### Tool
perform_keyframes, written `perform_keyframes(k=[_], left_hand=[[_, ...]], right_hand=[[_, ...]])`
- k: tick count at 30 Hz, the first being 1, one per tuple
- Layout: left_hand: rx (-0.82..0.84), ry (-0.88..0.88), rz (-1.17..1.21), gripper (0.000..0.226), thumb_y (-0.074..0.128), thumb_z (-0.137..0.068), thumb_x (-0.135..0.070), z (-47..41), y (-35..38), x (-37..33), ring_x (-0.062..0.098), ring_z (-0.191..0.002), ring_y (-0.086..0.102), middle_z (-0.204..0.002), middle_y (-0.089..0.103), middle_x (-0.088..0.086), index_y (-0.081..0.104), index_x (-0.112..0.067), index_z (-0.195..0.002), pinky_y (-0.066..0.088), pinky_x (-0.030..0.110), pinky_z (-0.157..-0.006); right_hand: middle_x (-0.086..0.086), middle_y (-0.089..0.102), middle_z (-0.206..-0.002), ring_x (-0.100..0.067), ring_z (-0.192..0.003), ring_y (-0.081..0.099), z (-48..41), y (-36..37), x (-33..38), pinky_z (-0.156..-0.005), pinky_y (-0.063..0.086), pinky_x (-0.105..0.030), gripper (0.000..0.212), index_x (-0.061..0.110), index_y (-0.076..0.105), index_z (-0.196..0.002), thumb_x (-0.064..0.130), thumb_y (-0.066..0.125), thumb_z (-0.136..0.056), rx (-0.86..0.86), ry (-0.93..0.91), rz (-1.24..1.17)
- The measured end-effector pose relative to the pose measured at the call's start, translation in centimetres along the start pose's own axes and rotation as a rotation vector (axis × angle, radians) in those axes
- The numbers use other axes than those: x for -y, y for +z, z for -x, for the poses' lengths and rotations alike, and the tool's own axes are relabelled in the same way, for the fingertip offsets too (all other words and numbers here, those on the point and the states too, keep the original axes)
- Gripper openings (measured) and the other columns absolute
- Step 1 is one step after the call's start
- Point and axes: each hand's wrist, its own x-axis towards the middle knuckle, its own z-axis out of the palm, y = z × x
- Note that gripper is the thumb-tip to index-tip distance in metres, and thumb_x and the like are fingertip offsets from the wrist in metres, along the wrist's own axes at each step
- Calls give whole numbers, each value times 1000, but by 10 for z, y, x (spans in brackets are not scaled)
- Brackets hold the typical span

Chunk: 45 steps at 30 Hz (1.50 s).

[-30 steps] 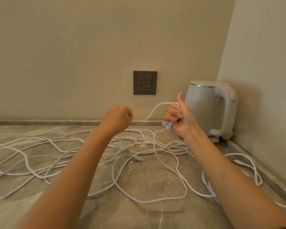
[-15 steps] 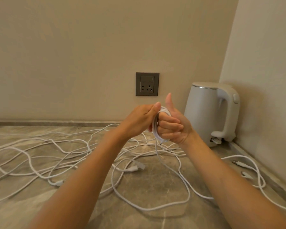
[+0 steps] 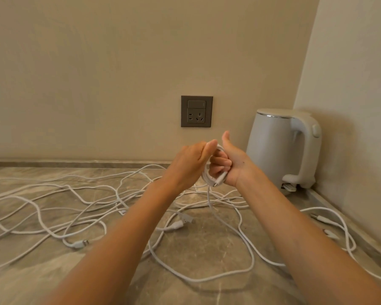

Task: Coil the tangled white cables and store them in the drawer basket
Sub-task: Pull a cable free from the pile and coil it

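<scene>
Left hand moved onto coil, grip hidden | right hand clutches it | kettle near

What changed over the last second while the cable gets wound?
The left hand moved right, from apart to up against the right hand; the coil round the right hand's fingers grew from a few strands to a loop. The right hand kept its grip, thumb up. The kettle, socket and loose cables stayed put.
</scene>
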Motion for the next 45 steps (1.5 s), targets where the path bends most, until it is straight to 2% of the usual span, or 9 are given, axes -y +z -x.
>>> perform_keyframes(k=[5,10,13,16,23,30,34,39,45], left_hand=[[122,46,-67,32,30,-101,-26,-1,-2,4,22,-83,54,-86,57,0,58,-13,-95,35,28,-73],[-17,102,-162,17,32,-100,-13,-1,-8,2,38,-83,53,-92,58,22,44,-12,-88,33,34,-69],[-158,31,-116,29,27,-102,-18,-5,-12,8,35,-82,54,-92,59,18,53,-8,-95,32,30,-67],[-243,-34,-69,37,23,-102,-23,-6,-14,16,25,-79,55,-91,59,11,56,-5,-104,39,29,-68],[-302,-199,67,33,20,-101,-34,-8,-11,17,4,-62,45,-71,46,-9,46,-15,-102,36,20,-53],[-310,-227,129,37,21,-101,-33,-8,-7,18,7,-66,44,-79,47,-5,48,-11,-114,33,15,-53],[-293,-230,199,39,21,-101,-34,-9,-6,22,16,-65,47,-77,49,0,48,-10,-116,36,28,-55],[-252,-207,210,31,22,-100,-36,-7,-6,22,7,-56,46,-68,47,-6,46,-17,-107,34,19,-46],[-256,-200,232,25,22,-100,-34,-8,-7,21,9,-53,45,-66,46,-4,41,-18,-97,35,10,-40]], right_hand=[[3,23,-26,-6,-19,18,-5,0,-2,-27,19,-9,83,13,31,-27,68,24,-89,-89,-28,2],[2,29,-28,-7,-22,26,-5,2,0,-35,32,-10,79,10,43,-40,66,21,-92,30,-18,-97],[-1,42,-40,-10,-36,40,-6,5,-2,-46,42,-17,65,8,51,-68,65,29,-91,89,-23,-51],[-6,52,-74,-14,-68,49,-10,8,-6,-78,47,-29,62,6,55,-106,62,35,-90,160,-55,23],[-13,54,-106,-26,-103,52,-16,11,-24,-98,43,-43,50,10,58,-103,50,28,-98,45,-241,263],[1,46,-55,-14,-60,41,-10,10,-23,-71,35,-31,36,10,51,-79,31,32,-102,132,-314,136],[3,47,-51,-12,-62,46,-9,10,-20,-74,42,-31,32,7,55,-84,26,36,-100,198,-291,7],[2,44,-47,-13,-53,54,-4,4,-12,-77,42,-33,42,7,58,-80,35,33,-99,274,-139,-168],[3,45,-49,-11,-57,54,-3,3,-11,-69,44,-26,38,10,52,-75,30,31,-99,325,-159,-107]])
